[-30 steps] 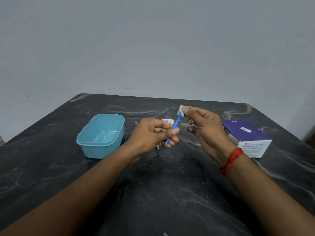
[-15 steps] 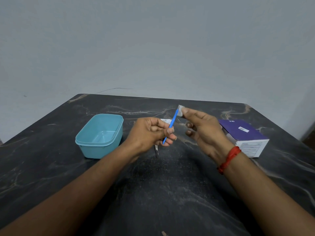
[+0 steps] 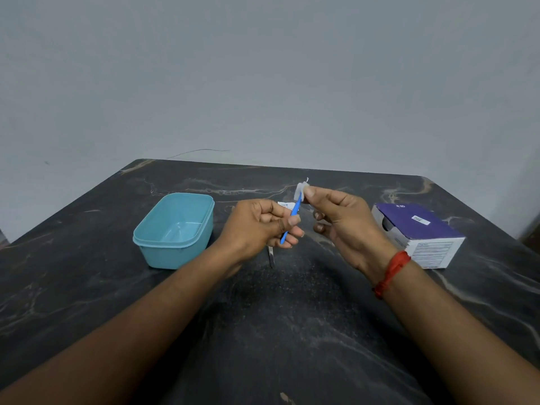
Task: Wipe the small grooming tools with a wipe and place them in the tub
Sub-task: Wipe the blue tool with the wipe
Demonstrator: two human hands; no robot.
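While the thin blue plastic tool (image 3: pixel 293 219) is gripped by the left hand (image 3: pixel 260 229), its upper end is pinched in a small white wipe (image 3: pixel 301 192) by the right hand (image 3: pixel 342 226). The open light-blue plastic tub (image 3: pixel 175 229) is seen left of both hands on the dark marbled table (image 3: pixel 87 287).

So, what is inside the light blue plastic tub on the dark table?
The light blue plastic tub shows only a bare bottom, no tools inside. Its near wall hides a strip of the floor, so something lying there cannot be excluded.

the right hand (image 3: pixel 344 226) has slid the white wipe (image 3: pixel 301 192) back toward 12 o'clock, to the top of the blue tool (image 3: pixel 292 219), which the left hand (image 3: pixel 260 229) has tipped slightly steeper.
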